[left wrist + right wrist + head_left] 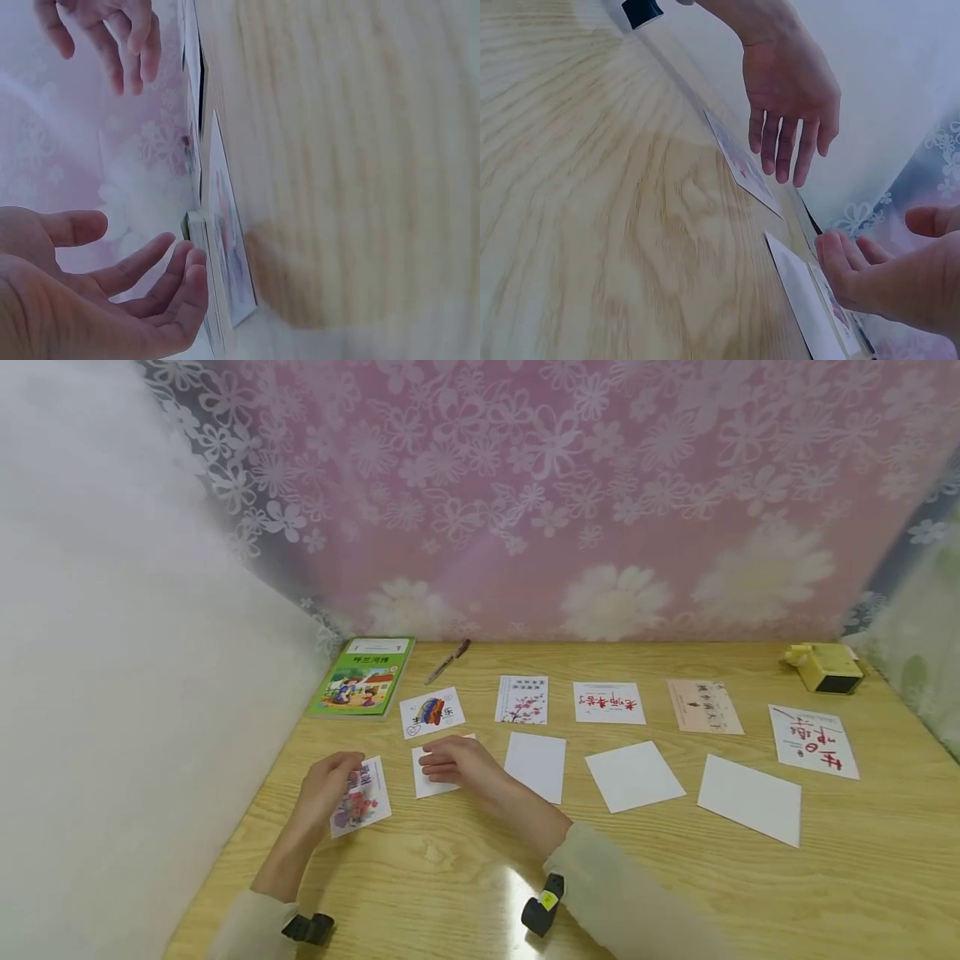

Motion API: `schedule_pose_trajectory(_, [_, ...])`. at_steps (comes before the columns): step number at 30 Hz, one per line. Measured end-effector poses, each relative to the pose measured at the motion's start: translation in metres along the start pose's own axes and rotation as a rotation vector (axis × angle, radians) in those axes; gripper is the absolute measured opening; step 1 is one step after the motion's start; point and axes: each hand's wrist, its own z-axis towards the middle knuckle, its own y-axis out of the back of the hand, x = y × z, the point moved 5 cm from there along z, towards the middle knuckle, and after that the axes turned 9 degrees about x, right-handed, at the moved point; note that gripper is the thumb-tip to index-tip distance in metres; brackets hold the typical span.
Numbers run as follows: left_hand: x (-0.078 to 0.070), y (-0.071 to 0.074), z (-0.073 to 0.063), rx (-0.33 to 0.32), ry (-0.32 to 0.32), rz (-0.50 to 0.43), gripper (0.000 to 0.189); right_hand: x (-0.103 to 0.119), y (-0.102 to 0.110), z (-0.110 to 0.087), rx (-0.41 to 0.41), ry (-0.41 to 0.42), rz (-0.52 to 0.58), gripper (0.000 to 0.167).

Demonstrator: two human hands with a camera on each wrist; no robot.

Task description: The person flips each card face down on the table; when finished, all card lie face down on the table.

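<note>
My left hand (324, 789) hovers over the left part of a printed card (366, 807) with a red and purple picture. In the left wrist view that hand (112, 307) has its fingers loosely bent and nothing in them. Over a blank white card (424, 783) hangs my right hand (471, 768), its fingers relaxed. The right wrist view shows the right hand (900, 281) holding nothing, above the table's surface. A card with a rainbow-coloured drawing (432, 713) lies just beyond the right hand.
More blank cards (634, 777) continue the near row to the right. Behind them lie printed cards, including one with pink blossoms (522, 700) and one with red writing (610, 702). A green book (363, 678), a pen (447, 661) and a yellow block-like object (825, 668) lie at the back.
</note>
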Motion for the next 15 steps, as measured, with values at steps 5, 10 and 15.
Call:
schedule_pose_trajectory(5, [0.009,0.012,-0.006,-0.054,0.047,-0.043,0.057,-0.007,-0.019,0.015,0.055,-0.042,0.063,0.050])
schedule_pose_trajectory(10, [0.018,0.026,-0.015,-0.069,0.098,-0.076,0.065,-0.018,-0.029,0.026,0.064,-0.079,0.111,0.052])
schedule_pose_trajectory(15, [0.023,0.032,-0.023,-0.078,0.147,-0.160,0.068,-0.021,-0.035,0.030,0.044,-0.103,0.171,0.054])
